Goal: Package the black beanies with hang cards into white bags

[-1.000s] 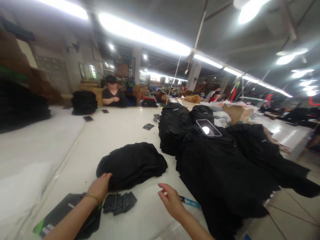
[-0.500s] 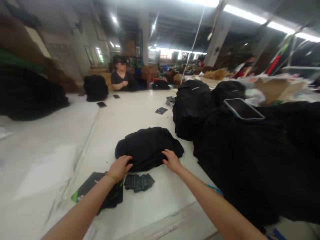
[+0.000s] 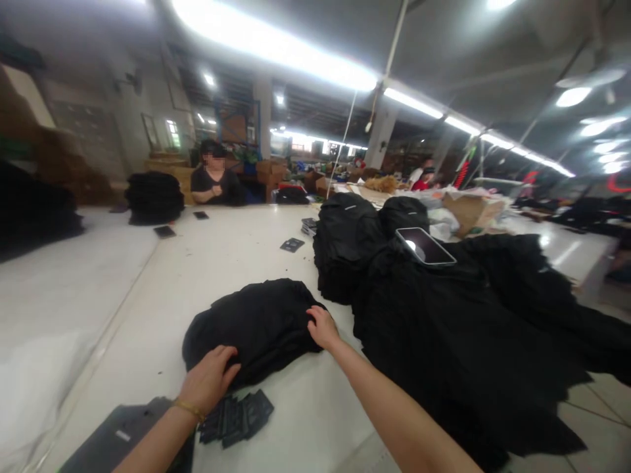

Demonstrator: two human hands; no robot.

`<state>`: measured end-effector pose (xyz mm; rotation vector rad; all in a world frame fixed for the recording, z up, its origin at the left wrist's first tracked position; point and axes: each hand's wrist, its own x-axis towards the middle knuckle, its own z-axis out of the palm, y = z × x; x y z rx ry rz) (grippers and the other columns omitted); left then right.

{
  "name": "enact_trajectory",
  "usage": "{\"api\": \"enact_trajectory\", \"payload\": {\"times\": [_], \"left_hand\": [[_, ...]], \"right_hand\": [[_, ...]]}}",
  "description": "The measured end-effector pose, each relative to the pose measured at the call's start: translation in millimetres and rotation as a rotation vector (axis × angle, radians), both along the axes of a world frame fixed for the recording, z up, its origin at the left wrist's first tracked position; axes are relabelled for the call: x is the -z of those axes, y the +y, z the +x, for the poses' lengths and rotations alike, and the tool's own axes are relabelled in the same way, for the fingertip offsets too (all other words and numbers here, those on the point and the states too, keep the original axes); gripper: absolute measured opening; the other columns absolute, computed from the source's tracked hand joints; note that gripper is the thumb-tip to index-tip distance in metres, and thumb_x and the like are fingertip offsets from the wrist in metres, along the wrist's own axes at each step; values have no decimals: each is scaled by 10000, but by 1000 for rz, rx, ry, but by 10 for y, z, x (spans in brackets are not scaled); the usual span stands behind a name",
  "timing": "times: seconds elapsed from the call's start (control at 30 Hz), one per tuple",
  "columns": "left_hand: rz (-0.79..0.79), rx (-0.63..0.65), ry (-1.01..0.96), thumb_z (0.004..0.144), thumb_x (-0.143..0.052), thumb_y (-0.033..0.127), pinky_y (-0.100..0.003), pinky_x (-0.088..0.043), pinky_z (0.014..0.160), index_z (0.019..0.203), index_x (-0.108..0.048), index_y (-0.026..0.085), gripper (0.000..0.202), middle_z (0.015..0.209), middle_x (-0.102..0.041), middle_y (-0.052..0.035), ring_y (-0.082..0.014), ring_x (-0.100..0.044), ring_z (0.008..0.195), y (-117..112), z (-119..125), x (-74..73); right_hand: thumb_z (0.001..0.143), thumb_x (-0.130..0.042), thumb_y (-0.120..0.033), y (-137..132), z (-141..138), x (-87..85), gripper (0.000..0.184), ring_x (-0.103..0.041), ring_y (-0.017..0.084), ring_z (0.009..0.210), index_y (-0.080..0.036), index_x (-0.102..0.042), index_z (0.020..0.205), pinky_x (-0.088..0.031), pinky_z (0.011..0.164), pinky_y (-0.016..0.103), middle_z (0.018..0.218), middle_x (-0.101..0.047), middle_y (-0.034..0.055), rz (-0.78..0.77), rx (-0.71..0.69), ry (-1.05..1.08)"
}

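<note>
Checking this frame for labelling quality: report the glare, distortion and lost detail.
Head view: the ceiling strip lights bloom to white; a bright glare spot sits on the tablet; the wide lens bends the scene toward the frame edges; the black garments under the left hand lose fold detail.

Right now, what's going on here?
The left hand and right hand are on a black cloth bundle on a white table, at its near side and right edge. Dark cards lie by the left hand; a bigger black pile with a tablet on top sits to the right. A co-worker sits across the table.
</note>
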<state>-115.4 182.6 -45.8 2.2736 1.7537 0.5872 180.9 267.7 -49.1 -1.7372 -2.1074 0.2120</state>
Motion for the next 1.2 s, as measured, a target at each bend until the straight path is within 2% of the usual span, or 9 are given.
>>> {"api": "enact_trajectory", "payload": {"times": [0.23, 0.4, 0.53, 0.6, 0.8, 0.9, 1.0, 1.1, 1.2], "left_hand": [[-56, -113, -64, 802, -365, 340, -306, -422, 784, 822, -578, 230, 240, 882, -605, -28, -202, -571, 861, 123, -5, -106], [-118, -110, -148, 833, -345, 376, -295, -419, 754, 813, -537, 228, 243, 819, -609, -6, -183, -575, 804, 211, -7, -242], [-79, -87, -33, 709, -589, 354, -327, -407, 840, 940, -588, 225, 264, 1064, -580, -58, -228, -542, 980, 41, 109, -283], [-65, -176, -17, 782, -509, 275, -313, -415, 834, 903, -607, 208, 170, 996, -598, -58, -203, -557, 946, -5, 142, -312], [265, -400, -68, 897, -361, 242, -291, -411, 871, 1053, -572, 199, 265, 1027, -597, -54, -158, -536, 960, -1, -83, -733], [517, -268, -29, 896, -380, 253, -307, -437, 791, 1021, -602, 229, 255, 885, -617, -36, -160, -551, 839, -435, -106, -1065], [607, -42, 7, 893, -393, 272, -279, -443, 701, 1012, -604, 245, 243, 750, -600, -18, -147, -548, 737, -1234, -48, -1099], [451, 77, -77, 877, -417, 374, -240, -413, 538, 836, -612, 215, 255, 612, -561, -3, -129, -528, 577, -2135, 53, -757], [142, 8, -144, 831, -459, 456, -249, -357, 435, 601, -523, 203, 348, 514, -529, 5, -130, -491, 466, -2849, 160, -284]], "right_hand": [[771, -429, -146, 120, -212, -66, 289, -578, 216, 961, -201, -684, 896, -408, 868, 351, 1018, -660, 83, 60, 68, 92], [746, -380, -122, 252, -259, -392, 325, -626, 149, 839, -195, -682, 842, -463, 794, 246, 896, -703, 29, 209, 96, 243], [775, -330, -186, 200, -324, -675, 352, -609, 184, 909, -163, -654, 911, -455, 828, 304, 974, -682, 76, 315, 120, 382], [778, -333, -228, 151, -354, -767, 354, -610, 215, 893, -152, -642, 933, -454, 819, 348, 964, -678, 102, 329, 101, 457], [728, -451, -337, -94, -205, -885, 308, -615, 257, 791, -177, -650, 900, -452, 773, 405, 855, -686, 102, 337, 44, 577], [724, -475, -407, -650, 11, -967, 334, -614, 259, 841, -193, -648, 913, -454, 792, 402, 897, -680, 86, 335, 104, 632], [701, -528, -450, -1545, 240, -878, 369, -600, 259, 906, -218, -627, 970, -435, 852, 401, 982, -658, 73, 330, 299, 730], [654, -568, -497, -2502, 421, -553, 459, -610, 260, 842, -211, -597, 1010, -456, 810, 404, 952, -651, 79, 175, 520, 808], [603, -566, -551, -3192, 503, -179, 497, -614, 271, 804, -183, -599, 936, -472, 756, 401, 846, -656, 84, -83, 622, 830]]}}
